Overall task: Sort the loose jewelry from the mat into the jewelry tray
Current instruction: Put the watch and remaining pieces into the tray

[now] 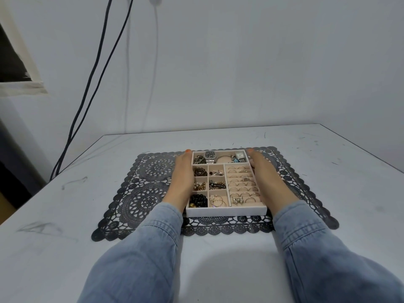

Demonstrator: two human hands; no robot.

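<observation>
my left hand [182,173] and right hand [265,174] lie flat, fingers together, pressed against the two sides of one jewelry tray [226,211] on the mat [140,193], mid-counter; two watches lie in its far row.

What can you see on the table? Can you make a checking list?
Surface: grey scuffed table under a black lace mat.
Job's things: jewelry tray on the mat, compartments filled; rings in slots, two watches at the back.
Clutter: nothing seen loose on the mat.
Hands: left hand and right hand flat against the tray's sides.
Cables: black cables hang down the wall.
Surroundings: plain wall.
</observation>
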